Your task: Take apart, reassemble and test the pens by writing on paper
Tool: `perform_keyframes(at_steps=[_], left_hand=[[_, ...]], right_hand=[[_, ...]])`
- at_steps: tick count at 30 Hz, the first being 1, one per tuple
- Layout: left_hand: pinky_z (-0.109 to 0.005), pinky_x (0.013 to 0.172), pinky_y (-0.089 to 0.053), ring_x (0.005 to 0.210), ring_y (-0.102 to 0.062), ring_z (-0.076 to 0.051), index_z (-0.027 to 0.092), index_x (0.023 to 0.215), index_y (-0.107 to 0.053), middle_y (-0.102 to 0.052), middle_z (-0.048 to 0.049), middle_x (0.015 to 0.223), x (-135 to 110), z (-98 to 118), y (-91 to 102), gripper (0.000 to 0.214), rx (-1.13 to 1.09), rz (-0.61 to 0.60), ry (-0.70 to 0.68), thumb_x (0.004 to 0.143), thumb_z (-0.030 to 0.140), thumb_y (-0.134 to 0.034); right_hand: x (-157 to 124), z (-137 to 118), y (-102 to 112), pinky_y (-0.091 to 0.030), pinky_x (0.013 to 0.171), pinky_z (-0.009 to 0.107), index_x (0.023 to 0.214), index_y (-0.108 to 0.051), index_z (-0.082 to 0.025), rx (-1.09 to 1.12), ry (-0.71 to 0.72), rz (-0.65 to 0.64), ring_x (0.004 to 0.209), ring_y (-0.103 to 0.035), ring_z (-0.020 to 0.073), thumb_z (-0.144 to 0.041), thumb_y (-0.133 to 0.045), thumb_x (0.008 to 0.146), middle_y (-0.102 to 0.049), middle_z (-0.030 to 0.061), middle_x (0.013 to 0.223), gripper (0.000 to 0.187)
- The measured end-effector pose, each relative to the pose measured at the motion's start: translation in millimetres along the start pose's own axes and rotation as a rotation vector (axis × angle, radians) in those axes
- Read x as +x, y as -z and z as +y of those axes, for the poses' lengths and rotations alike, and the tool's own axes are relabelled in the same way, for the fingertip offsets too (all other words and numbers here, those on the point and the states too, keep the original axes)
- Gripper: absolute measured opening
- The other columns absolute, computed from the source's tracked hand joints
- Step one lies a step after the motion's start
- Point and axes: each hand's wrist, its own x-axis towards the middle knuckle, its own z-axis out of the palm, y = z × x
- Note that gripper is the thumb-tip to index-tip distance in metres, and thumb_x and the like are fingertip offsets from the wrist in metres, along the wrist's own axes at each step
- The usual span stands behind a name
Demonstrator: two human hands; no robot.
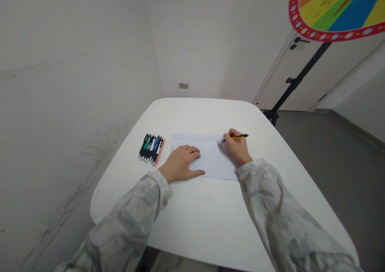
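A white sheet of paper (215, 164) lies flat on the table, with rows of small writing along its top edge. My left hand (182, 162) rests on the left part of the sheet, fingers stretched out and thumb apart. In my right hand (237, 147) is a yellow and black pen (240, 136), held in a writing grip. The pen's tip meets the paper near its upper right, at the end of a written line. Left of the sheet, several click pens (151, 148) lie side by side, in black, green, white, blue and pink.
The white table (207, 216) has rounded corners and stands near the left wall and back wall. A colourful prize wheel (339, 13) on a black stand (300, 77) rises beyond the right edge. Behind it is a door (288, 71) with a black handle.
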Motion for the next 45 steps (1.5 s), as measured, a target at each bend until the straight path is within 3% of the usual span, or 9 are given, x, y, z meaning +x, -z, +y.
perform_keyframes(at_steps=[5,10,12,16,19,23,29,37,45], left_hand=[[-0.052,0.108,-0.052,0.122,-0.066,-0.033,0.021,0.122,-0.071,-0.072,-0.0117,0.136,0,0,0.0,0.052,0.004,0.000,-0.004,0.090,0.061,-0.082],[-0.052,0.108,-0.052,0.122,-0.066,-0.033,0.021,0.122,-0.071,-0.072,-0.0116,0.135,0,0,0.5,0.052,-0.004,0.001,-0.004,0.090,0.060,-0.082],[-0.052,0.108,-0.052,0.123,-0.066,-0.033,0.021,0.122,-0.071,-0.072,-0.0118,0.135,0,-1,0.7,0.051,-0.009,0.002,-0.003,0.090,0.061,-0.082],[-0.052,0.107,-0.052,0.123,-0.067,-0.034,0.022,0.121,-0.071,-0.073,-0.0119,0.135,-1,-1,0.6,0.051,-0.009,0.000,-0.001,0.090,0.060,-0.082],[-0.052,0.108,-0.052,0.123,-0.066,-0.033,0.021,0.121,-0.072,-0.073,-0.0122,0.135,-1,0,0.4,0.051,-0.005,-0.001,-0.003,0.091,0.060,-0.082],[-0.051,0.109,-0.052,0.123,-0.067,-0.033,0.021,0.121,-0.072,-0.073,-0.0120,0.134,-2,1,0.7,0.050,-0.008,0.006,-0.002,0.091,0.060,-0.081],[-0.051,0.109,-0.051,0.123,-0.066,-0.033,0.022,0.122,-0.072,-0.073,-0.0117,0.135,-2,-3,-0.6,0.050,-0.015,0.005,-0.002,0.092,0.061,-0.080],[-0.051,0.110,-0.052,0.123,-0.066,-0.033,0.021,0.123,-0.072,-0.073,-0.0119,0.136,-3,-7,-3.9,0.052,-0.010,0.008,-0.005,0.090,0.060,-0.083],[-0.051,0.108,-0.052,0.123,-0.067,-0.033,0.021,0.122,-0.072,-0.073,-0.0121,0.135,-3,-7,-3.8,0.052,-0.005,0.012,-0.004,0.089,0.059,-0.083]], right_hand=[[0,-1,2,-0.028,0.056,0.031,0.060,-0.042,-0.025,0.017,-0.015,0.003,0.059,-0.038,0.0151,-0.028,-0.064,0.080,-0.039,-0.0037,0.056,0.030],[-3,-8,6,-0.035,0.052,0.029,0.082,-0.062,-0.025,0.119,-0.070,0.086,0.059,-0.048,0.0159,-0.041,-0.073,0.086,-0.059,-0.0008,0.069,0.020],[-7,-12,10,-0.035,0.050,0.030,0.095,-0.067,-0.025,0.143,-0.100,0.097,0.055,-0.049,0.0155,-0.049,-0.075,0.089,-0.062,-0.0009,0.070,0.026],[-22,-20,25,-0.038,0.048,0.030,0.094,-0.072,-0.023,0.144,-0.121,0.060,0.052,-0.050,0.0147,-0.057,-0.078,0.090,-0.061,-0.0011,0.066,0.035],[-36,-21,39,-0.052,0.059,0.032,0.124,-0.075,-0.024,0.199,-0.060,-0.088,0.064,-0.061,0.0153,-0.051,-0.081,0.089,-0.079,0.0072,0.103,0.045],[-50,-20,55,-0.062,0.073,0.037,0.148,-0.064,-0.031,0.330,-0.120,-0.290,0.090,-0.074,0.0217,-0.046,-0.084,0.086,-0.071,0.0120,0.146,0.067],[-61,-21,73,-0.063,0.074,0.040,0.143,-0.068,-0.029,0.411,-0.129,-0.316,0.098,-0.075,0.0267,-0.056,-0.076,0.093,-0.074,0.0137,0.142,0.057],[-62,-15,78,-0.064,0.080,0.043,0.148,-0.065,-0.029,0.457,-0.111,-0.372,0.107,-0.072,0.0298,-0.073,-0.068,0.094,-0.068,0.0147,0.150,0.070],[-58,-11,80,-0.062,0.090,0.047,0.152,-0.058,-0.033,0.303,-0.120,-0.419,0.118,-0.069,0.0304,-0.049,-0.078,0.091,-0.066,0.0127,0.154,0.066]])
